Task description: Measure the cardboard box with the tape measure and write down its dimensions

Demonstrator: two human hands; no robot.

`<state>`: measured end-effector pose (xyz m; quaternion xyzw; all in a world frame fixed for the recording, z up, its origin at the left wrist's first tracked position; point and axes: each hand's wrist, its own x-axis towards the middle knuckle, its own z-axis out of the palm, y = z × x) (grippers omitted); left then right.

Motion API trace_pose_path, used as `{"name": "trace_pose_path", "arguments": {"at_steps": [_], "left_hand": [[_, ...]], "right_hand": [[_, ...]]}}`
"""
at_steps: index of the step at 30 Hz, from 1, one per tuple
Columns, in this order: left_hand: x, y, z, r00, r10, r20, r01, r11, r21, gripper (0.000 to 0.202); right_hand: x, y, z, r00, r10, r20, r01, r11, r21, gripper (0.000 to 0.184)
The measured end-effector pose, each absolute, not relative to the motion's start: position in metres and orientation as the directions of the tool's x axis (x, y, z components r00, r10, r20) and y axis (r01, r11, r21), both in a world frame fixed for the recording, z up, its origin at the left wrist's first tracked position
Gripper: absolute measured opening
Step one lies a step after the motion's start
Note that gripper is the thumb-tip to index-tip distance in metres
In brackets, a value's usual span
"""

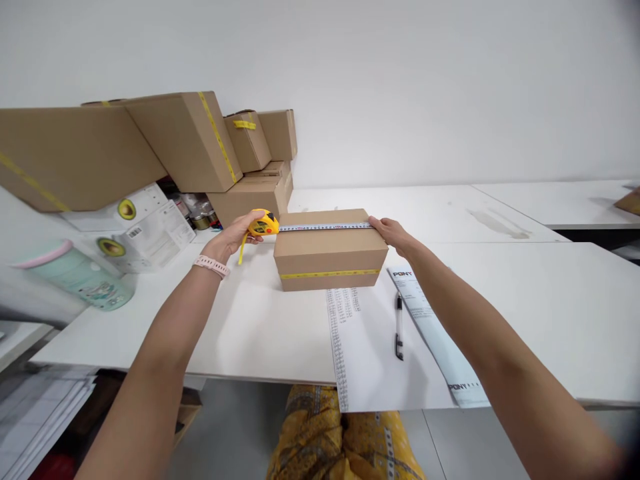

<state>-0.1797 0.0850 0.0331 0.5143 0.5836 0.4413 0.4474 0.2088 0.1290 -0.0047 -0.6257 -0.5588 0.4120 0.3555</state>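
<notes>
A brown cardboard box stands on the white table, with a yellow strip along its front side. My left hand is closed around a yellow tape measure at the box's left end; its yellow strap hangs down. The white blade runs across the top of the box to the right edge. There my right hand pinches the blade's end against the box's edge. The tip of the blade is hidden by the fingers.
A sheet of paper, a black pen and a light blue PONY pad lie in front of the box. Stacked cartons, avocado-print boxes and a mint-green tumbler stand at left. The white table extends right.
</notes>
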Motion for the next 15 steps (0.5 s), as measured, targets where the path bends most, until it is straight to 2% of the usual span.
{"name": "trace_pose_path", "arguments": {"at_steps": [7,15], "left_hand": [[-0.197,0.082,0.037,-0.08,0.989,-0.129,0.305,0.147,0.941,0.054],[-0.196,0.074,0.035,-0.028,0.992,-0.121,0.272,0.124,0.954,0.053]], "right_hand": [[0.206,0.134,-0.005,0.035,0.994,-0.102,0.452,-0.107,-0.885,0.036],[0.205,0.129,-0.002,0.039,0.994,-0.099,0.451,-0.106,-0.886,0.036]]}}
